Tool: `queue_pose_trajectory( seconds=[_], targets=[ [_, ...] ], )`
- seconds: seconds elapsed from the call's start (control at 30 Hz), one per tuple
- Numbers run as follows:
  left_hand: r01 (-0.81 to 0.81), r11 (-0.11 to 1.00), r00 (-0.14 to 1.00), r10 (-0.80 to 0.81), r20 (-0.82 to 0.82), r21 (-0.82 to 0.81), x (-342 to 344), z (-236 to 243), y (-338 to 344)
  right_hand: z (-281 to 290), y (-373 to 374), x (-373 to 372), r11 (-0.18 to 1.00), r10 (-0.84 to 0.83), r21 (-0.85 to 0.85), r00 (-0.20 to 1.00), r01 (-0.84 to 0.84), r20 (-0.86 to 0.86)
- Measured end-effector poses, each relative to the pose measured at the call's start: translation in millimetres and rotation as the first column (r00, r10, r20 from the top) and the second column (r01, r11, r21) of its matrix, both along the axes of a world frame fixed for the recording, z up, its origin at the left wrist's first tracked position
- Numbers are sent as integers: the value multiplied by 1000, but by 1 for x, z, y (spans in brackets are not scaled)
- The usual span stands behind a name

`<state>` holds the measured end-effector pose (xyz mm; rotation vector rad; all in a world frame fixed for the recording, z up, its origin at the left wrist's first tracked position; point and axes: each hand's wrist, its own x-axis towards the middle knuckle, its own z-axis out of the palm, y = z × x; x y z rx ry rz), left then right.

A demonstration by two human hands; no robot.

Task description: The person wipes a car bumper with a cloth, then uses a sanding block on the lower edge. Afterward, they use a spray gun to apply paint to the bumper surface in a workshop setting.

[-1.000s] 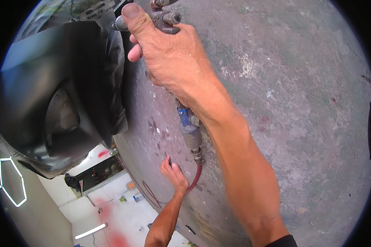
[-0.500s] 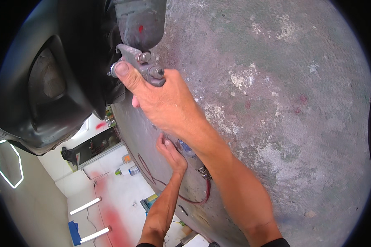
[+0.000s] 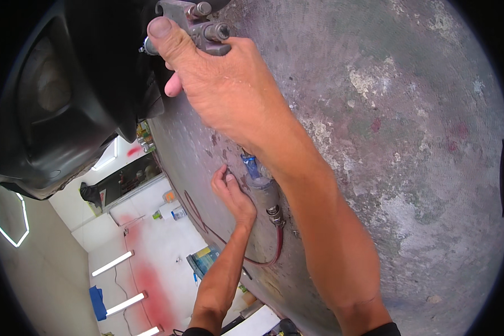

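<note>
My right hand [image 3: 229, 87] is wrapped round a metal spray gun [image 3: 203, 38] at the top of the view, with the thumb lying over its body. The gun's front and cup run mostly past the upper edge. Below the grip, partly behind my right forearm, hangs a cylindrical inline air filter [image 3: 265, 196] with a blue upper part, joined to a dark red air hose [image 3: 280, 246]. My left hand [image 3: 233, 200] is beside the filter, its fingers loosely extended and apart, holding nothing. A glossy black car bumper [image 3: 89, 123] fills the upper left, close to the gun.
A stained grey concrete floor [image 3: 364, 140] takes up the right side. At lower left are a white wall with red overspray [image 3: 148, 280], tube lights [image 3: 126, 303] and a dark window-like opening [image 3: 131, 187]. The hose loops along the floor behind my left arm.
My right hand and the spray gun have moved up in the view, carrying the gun's cup out of sight. The inline filter shows more fully. My left hand stays nearly in place.
</note>
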<state>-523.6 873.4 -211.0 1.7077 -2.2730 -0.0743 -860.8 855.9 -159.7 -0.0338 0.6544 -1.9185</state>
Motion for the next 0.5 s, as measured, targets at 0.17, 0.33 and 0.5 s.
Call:
queue_pose_trajectory(
  seconds=[0.17, 0.33, 0.5],
  targets=[
    [2, 998, 998, 1, -60, 57, 17, 4, -4, 1, -9, 2, 984, 177, 3, 984, -177, -20],
    [17, 999, 991, -11, -134, 49, -1, 2, 1, 2, -16, 32, 959, 281, -40, 959, -279, 49],
    [-24, 998, 996, 29, -82, 62, -10, 4, 2, 1, -8, 19, 962, 270, -49, 961, -267, 58]
  ],
)
